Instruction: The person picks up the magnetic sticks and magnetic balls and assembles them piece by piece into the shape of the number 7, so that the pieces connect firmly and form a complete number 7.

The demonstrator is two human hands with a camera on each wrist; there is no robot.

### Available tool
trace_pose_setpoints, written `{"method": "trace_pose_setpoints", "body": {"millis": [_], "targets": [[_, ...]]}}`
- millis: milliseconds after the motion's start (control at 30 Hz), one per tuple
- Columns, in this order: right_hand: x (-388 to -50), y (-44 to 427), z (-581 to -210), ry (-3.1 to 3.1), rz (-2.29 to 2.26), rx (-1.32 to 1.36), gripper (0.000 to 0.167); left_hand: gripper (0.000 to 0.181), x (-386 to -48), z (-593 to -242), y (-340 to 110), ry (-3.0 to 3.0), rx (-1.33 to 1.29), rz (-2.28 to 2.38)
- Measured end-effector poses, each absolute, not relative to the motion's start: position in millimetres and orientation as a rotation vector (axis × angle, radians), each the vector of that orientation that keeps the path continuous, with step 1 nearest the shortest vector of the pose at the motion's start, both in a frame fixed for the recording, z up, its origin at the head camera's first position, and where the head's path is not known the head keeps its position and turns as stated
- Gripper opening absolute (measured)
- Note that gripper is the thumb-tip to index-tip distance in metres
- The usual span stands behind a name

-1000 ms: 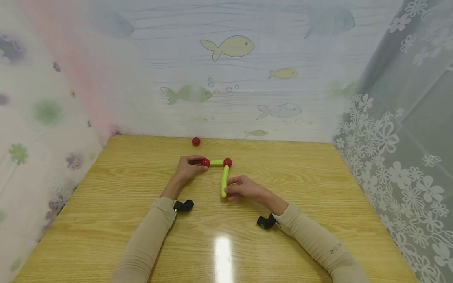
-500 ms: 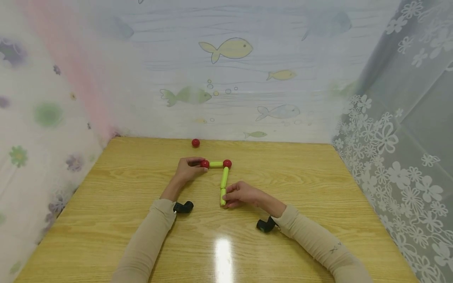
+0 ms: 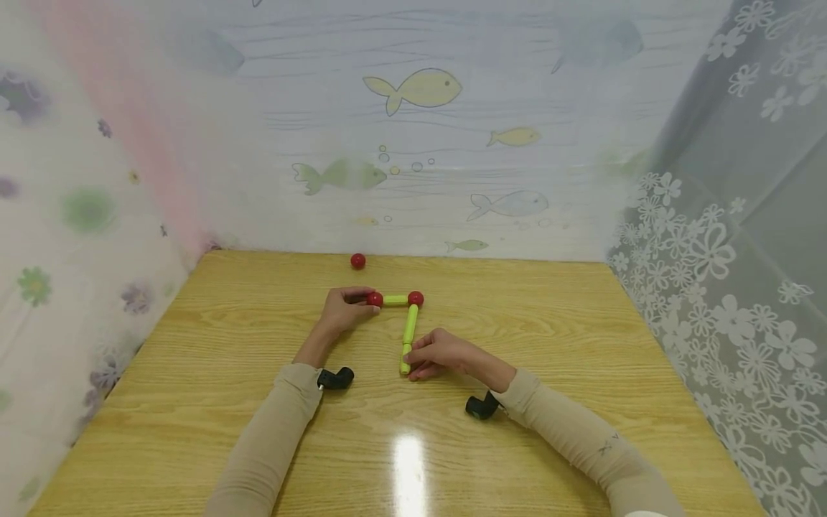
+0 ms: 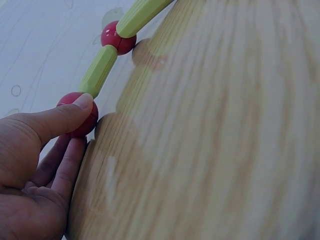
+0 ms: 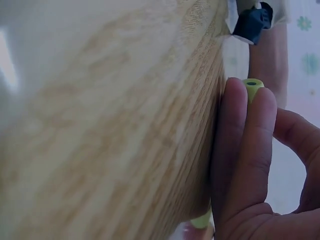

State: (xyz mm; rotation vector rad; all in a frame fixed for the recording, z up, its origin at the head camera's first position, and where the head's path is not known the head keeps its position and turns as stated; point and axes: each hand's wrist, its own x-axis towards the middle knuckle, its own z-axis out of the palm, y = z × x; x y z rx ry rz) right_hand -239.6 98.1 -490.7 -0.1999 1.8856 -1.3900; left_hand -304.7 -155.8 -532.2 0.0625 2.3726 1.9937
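Note:
My left hand pinches a red ball between thumb and fingers. From that ball a short yellow-green stick runs right to a second red ball. A longer yellow-green stick comes down from the second ball, and its lower end meets another yellow-green stick. The right hand holds this last one. In the right wrist view a round hole shows in the end of the held stick, partly hidden by the fingers.
A loose red ball lies at the back of the wooden table. Black devices are strapped at both wrists. Patterned curtains surround the table's back and sides.
Since a second ago the right hand has moved slightly toward the table's front, and the lower stick has gone from beside the longer one to its lower end. The left hand stays put.

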Motion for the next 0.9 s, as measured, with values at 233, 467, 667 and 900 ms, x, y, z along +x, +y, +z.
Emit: {"method": "trace_pose_setpoints", "body": {"millis": [233,467,667,900], "targets": [[-238.6,95.0,-487.3,1.901,-1.389,-0.165,0.017,0.048,-305.0,-532.3,-155.2,2.369,0.065,2.004],[-240.0,93.5,-491.6,1.938,-1.378,-0.157,0.016,0.048,-304.2,-532.2,-155.1,2.371,0.072,2.006],[-240.3,93.8,-489.8,1.962,-1.359,-0.128,0.013,0.048,-302.4,-532.3,-153.9,2.362,0.077,2.012],[-241.1,93.1,-487.4,1.961,-1.348,-0.103,0.012,0.047,-300.5,-530.8,-153.2,2.379,0.061,2.003]]}}
